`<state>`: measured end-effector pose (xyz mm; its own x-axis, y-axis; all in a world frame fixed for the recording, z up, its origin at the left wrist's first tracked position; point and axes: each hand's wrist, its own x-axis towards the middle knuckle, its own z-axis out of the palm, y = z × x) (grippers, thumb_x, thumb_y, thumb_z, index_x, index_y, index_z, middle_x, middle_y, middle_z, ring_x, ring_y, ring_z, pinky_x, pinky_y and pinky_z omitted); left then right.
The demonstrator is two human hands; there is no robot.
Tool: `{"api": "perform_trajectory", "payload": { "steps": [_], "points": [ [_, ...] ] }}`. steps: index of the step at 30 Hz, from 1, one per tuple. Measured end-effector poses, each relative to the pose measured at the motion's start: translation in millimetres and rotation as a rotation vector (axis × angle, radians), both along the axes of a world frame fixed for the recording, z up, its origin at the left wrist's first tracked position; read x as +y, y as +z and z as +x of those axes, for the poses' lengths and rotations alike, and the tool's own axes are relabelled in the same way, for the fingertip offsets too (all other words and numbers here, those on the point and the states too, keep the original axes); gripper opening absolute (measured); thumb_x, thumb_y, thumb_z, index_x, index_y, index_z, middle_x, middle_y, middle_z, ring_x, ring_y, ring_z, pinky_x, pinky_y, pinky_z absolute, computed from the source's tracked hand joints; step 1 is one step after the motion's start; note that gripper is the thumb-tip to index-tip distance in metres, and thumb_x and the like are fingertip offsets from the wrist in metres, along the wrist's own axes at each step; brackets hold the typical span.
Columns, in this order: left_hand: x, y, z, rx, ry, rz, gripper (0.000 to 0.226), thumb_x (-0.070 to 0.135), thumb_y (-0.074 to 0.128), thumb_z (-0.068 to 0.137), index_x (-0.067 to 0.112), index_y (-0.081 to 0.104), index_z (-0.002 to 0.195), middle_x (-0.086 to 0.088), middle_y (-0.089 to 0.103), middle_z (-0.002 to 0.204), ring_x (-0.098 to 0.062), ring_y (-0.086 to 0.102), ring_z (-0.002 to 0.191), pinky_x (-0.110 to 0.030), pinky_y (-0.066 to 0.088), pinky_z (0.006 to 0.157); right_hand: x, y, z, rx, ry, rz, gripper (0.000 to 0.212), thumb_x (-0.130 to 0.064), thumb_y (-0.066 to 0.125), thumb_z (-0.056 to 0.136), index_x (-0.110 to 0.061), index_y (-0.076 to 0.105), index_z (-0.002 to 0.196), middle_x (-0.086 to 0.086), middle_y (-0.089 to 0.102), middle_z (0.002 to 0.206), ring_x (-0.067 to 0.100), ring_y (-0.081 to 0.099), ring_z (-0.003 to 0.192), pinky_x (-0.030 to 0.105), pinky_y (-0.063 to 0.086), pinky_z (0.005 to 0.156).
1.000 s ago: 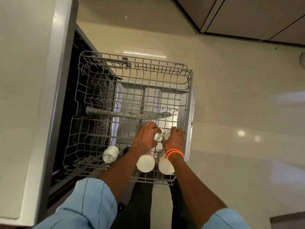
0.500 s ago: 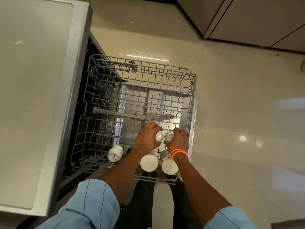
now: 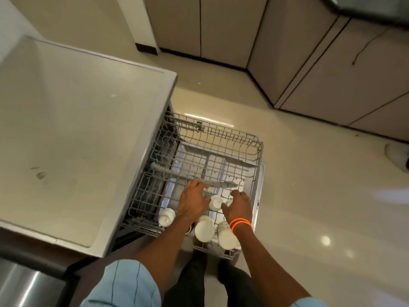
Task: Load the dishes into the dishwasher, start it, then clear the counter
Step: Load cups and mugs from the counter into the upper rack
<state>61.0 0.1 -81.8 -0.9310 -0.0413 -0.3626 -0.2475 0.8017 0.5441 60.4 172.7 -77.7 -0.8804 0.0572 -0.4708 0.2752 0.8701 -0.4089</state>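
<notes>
The grey wire dishwasher rack [image 3: 223, 134] is pulled out over the open door [image 3: 262, 173]. Both my hands reach into its near part. A small white cup [image 3: 215, 202] sits upside down between them. My left hand [image 3: 192, 201] lies just left of it with fingers spread and holds nothing. My right hand [image 3: 240, 204], with orange bands on the wrist, has its thumb against the cup's right side; its fingers curl down and hide what is under them. Another small cup [image 3: 166, 217] lies at the rack's near left. Two taller white cups [image 3: 204, 228] [image 3: 227, 237] stand at the near edge.
A pale counter top [image 3: 66, 134] covers the dishwasher on the left. Beige cabinets [image 3: 332, 74] line the far and right sides of the glossy tile floor [image 3: 321, 196]. A stainless steel surface [image 3: 24, 284] shows at the bottom left. My legs stand at the rack's near edge.
The view has tilted up and back, showing more counter and cabinets. Each hand held a small cup before; now only one shows, set down between the hands, and my left fingers have spread.
</notes>
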Motion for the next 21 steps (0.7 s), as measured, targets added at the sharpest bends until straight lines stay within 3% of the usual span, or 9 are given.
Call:
{"api": "perform_trajectory", "payload": {
  "steps": [6,11,15,17,21],
  "points": [
    [-18.8,59.4,34.6,0.081,0.154,0.017,0.026,0.030,0.064,0.087,0.031,0.065,0.113,0.013,0.053,0.119,-0.009,0.048,0.116,-0.026,0.045,0.095,-23.9,55.3,11.3,0.085,0.115,-0.087,0.042,-0.031,0.068,0.088,-0.017,0.056,0.125,0.006,0.056,0.126,0.026,0.050,0.121,0.037,0.047,0.096],
    [-37.8,109.1,82.9,0.143,0.287,0.035,0.039,0.049,0.052,0.083,0.036,0.063,0.118,0.012,0.054,0.125,-0.009,0.048,0.120,-0.031,0.045,0.098,-53.8,97.8,29.8,0.159,0.304,-0.119,0.037,-0.031,0.066,0.089,-0.018,0.058,0.123,0.006,0.059,0.121,0.027,0.057,0.112,0.035,0.049,0.089],
    [-57.1,156.1,130.5,0.227,0.432,-0.019,0.027,0.045,0.056,0.088,0.028,0.069,0.105,0.006,0.060,0.109,-0.014,0.055,0.109,-0.030,0.046,0.091,-85.4,125.8,57.7,0.224,0.450,-0.209,0.035,-0.032,0.065,0.090,-0.017,0.060,0.121,0.005,0.061,0.119,0.024,0.060,0.109,0.034,0.050,0.088],
    [-64.2,174.5,157.5,0.276,0.509,-0.047,0.039,0.053,0.050,0.084,0.023,0.071,0.096,0.003,0.064,0.102,-0.015,0.058,0.101,-0.032,0.049,0.087,-102.2,135.3,75.9,0.235,0.489,-0.280,0.032,-0.030,0.066,0.090,-0.017,0.061,0.119,0.006,0.064,0.116,0.024,0.061,0.107,0.034,0.050,0.087],
    [-85.1,186.2,230.4,0.297,0.722,-0.113,0.032,0.045,0.050,0.078,0.029,0.069,0.099,0.012,0.061,0.102,-0.010,0.058,0.104,-0.032,0.050,0.089,-139.6,149.2,119.8,0.222,0.651,-0.313,0.031,-0.036,0.066,0.088,-0.018,0.062,0.113,0.009,0.066,0.110,0.029,0.063,0.101,0.034,0.047,0.079]
  ]
}}
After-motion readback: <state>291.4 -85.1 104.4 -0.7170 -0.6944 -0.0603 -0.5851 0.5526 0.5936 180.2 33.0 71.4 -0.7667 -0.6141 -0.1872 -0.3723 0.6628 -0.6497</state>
